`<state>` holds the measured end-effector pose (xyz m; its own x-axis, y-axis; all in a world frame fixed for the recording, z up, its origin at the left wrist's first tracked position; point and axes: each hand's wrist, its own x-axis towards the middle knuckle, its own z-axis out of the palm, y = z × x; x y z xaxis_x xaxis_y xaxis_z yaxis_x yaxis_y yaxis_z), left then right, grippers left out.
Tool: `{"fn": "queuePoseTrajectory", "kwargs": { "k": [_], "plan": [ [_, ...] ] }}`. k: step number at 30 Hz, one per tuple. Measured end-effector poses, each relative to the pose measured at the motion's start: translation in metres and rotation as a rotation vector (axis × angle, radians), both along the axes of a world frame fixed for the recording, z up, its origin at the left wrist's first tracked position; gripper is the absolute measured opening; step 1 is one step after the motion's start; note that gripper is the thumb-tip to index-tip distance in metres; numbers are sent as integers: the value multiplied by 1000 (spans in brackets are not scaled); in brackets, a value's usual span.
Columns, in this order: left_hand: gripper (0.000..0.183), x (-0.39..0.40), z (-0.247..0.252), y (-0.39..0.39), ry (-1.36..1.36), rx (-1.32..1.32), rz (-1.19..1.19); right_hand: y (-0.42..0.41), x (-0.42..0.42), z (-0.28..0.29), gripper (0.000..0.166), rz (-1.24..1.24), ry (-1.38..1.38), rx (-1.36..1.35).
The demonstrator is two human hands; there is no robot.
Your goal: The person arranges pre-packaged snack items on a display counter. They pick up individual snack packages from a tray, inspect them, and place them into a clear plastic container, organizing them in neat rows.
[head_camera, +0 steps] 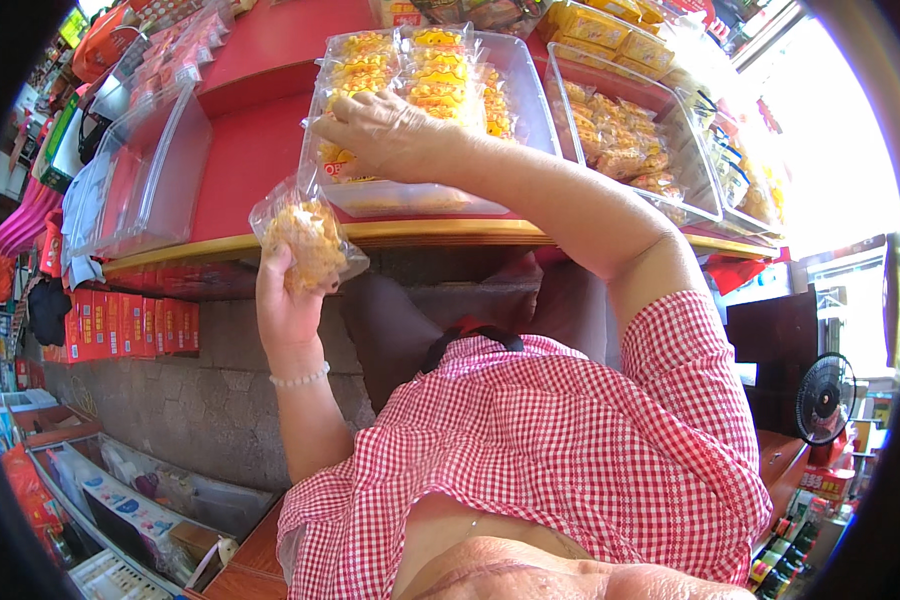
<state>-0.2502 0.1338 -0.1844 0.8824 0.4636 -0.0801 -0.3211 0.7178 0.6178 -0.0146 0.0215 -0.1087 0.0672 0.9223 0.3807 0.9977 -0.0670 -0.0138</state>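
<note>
My left hand (291,304) holds a clear plastic bag of golden, crumbly-looking snack (304,244) in front of the table's edge. My right hand (386,135) reaches across a translucent plastic bin (521,90), its fingers bent near the bin's left rim. A clear flap of plastic rises from the bag toward those fingertips; whether they pinch it or the rim cannot be made out. Inside the bin stand rows of yellow-printed snack packets (439,82), partly covered by my right hand and forearm.
The red tabletop (247,150) has a wooden front edge (450,231). A second clear bin (630,142) of packaged snacks stands at right, another clear bin (146,169) at left. Red boxes (127,326) line the floor below. A black fan (825,399) is at far right.
</note>
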Motion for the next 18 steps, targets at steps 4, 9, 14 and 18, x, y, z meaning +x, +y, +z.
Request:
{"fn": "queuePoseTrajectory", "kwargs": {
  "k": [4,9,14,18],
  "plan": [
    [39,3,10,6,-119,62,-80,-29,-23,57,63,184,-71,198],
    [42,16,-3,11,-69,196,-294,-54,-63,46,31,609,-251,158],
    [44,31,65,11,213,787,29,-89,-44,61,41,244,-44,296],
    [34,70,84,34,228,1691,289,-82,-13,77,38,-123,343,274]
  ]
}}
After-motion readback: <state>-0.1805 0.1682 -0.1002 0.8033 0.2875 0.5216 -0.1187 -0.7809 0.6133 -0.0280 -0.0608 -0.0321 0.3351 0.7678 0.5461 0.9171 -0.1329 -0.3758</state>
